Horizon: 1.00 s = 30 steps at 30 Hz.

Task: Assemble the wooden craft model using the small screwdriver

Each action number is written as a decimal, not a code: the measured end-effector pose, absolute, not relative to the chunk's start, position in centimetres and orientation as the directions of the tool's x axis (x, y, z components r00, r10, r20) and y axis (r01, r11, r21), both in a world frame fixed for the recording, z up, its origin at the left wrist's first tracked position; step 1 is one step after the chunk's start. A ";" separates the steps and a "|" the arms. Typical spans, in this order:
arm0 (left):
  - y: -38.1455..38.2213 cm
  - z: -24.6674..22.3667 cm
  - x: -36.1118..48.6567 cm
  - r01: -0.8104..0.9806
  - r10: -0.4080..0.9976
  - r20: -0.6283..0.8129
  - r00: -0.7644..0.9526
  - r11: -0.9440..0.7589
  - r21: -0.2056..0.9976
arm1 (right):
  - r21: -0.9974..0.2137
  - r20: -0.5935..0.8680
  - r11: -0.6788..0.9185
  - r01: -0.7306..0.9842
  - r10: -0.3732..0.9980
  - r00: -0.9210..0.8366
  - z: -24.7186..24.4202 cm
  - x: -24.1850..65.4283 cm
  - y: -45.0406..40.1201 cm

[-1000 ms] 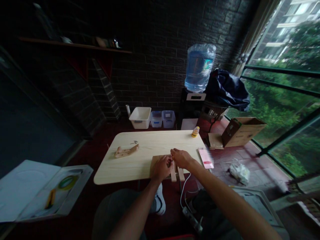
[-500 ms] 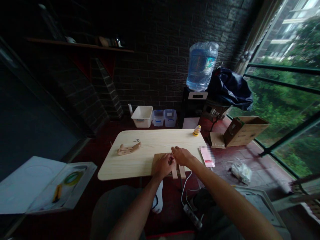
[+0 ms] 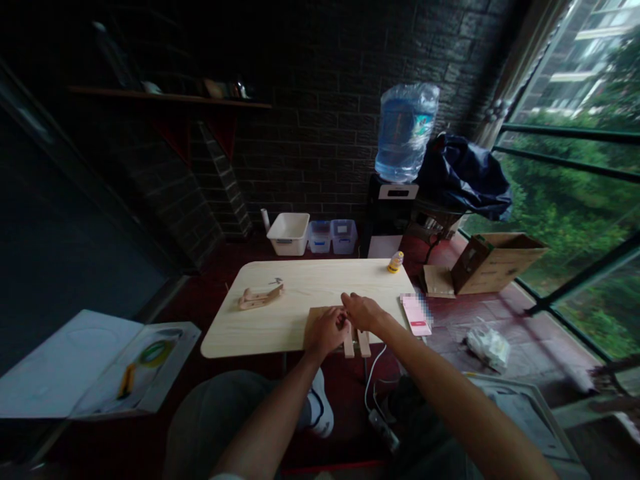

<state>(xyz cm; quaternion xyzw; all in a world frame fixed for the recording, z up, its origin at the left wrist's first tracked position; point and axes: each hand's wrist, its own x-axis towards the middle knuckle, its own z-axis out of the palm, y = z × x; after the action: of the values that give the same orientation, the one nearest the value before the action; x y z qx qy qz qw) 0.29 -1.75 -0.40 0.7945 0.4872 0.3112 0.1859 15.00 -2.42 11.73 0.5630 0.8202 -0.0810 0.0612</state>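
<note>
1. The left hand (image 3: 327, 331) was curled over a brown board (image 3: 311, 325) at the desk's (image 3: 235, 341) near edge; whether it held anything could not be told.
2. The right hand (image 3: 362, 313), fingers bent and close, met it above two wood strips (image 3: 349, 347); its grip was hidden.
3. The strips overhung the edge; any fastening did not show.
4. A wooden piece (image 3: 259, 299) lay apart, untouched, at left.

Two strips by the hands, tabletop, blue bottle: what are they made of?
Strips: likely bare wood; tan, matte. Tabletop: wood or wood-look laminate, smooth; pale with visible grain. Bottle: probably blue-tinted plastic; looks see-through, under crinkled, shiny film.
</note>
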 end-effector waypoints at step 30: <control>-1.5 -0.4 0.1 0.654 0.902 0.286 0.324 -0.432 0.621 | -0.106 -0.193 0.347 0.932 0.912 -0.362 10.4 15.7 -1.4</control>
<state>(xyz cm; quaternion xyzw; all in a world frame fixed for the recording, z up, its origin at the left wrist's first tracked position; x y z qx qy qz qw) 0.09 -1.52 -0.41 0.7885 0.4932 0.3075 0.2013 15.68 -1.41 10.38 0.5628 0.8192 -0.0989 0.0499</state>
